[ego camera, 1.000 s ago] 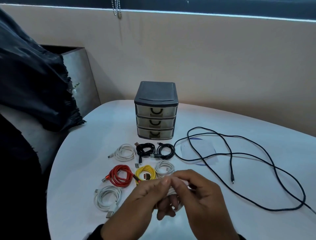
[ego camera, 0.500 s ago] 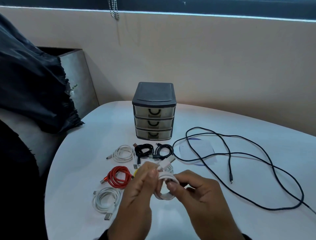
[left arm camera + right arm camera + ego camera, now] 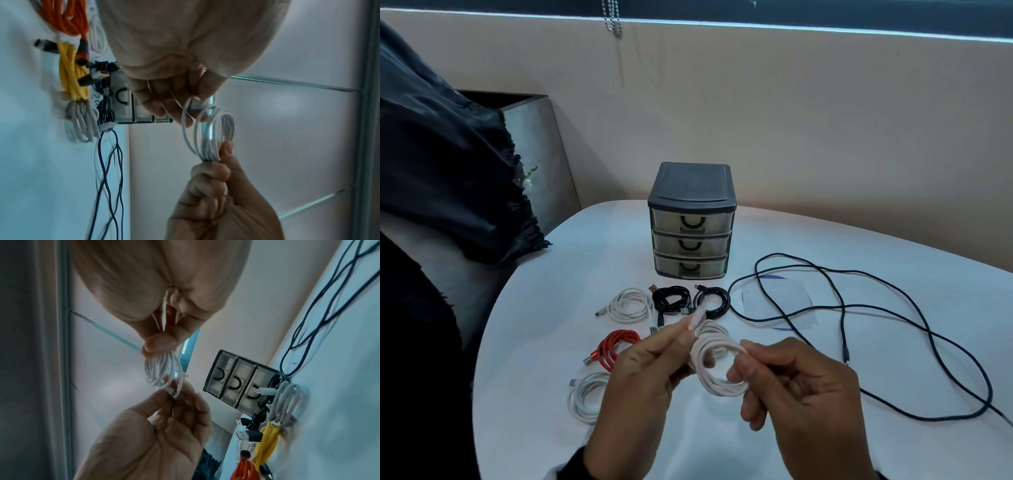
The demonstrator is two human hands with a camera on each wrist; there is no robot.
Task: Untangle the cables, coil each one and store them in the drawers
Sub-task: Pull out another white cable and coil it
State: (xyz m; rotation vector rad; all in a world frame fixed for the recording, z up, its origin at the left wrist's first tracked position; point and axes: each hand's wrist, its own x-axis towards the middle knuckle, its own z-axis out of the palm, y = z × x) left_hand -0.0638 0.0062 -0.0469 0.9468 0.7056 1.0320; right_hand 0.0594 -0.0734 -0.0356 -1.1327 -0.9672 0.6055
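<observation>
A right hand [image 3: 801, 387] pinches a smooth white round-sheathed cable coil [image 3: 717, 370] above the white tabletop [image 3: 825, 445], apparently keeping its loops stacked, while the left hand [image 3: 643, 377] grips the cable's free plug end [image 3: 697, 317], likely to tuck it in. At 12 o'clock from the hands, finished coils lie in rows before a closed dark-framed, translucent three-drawer plastic cabinet [image 3: 691, 219]. At 3 o'clock a long dark braided cable [image 3: 893, 308] sprawls uncoiled.
</observation>
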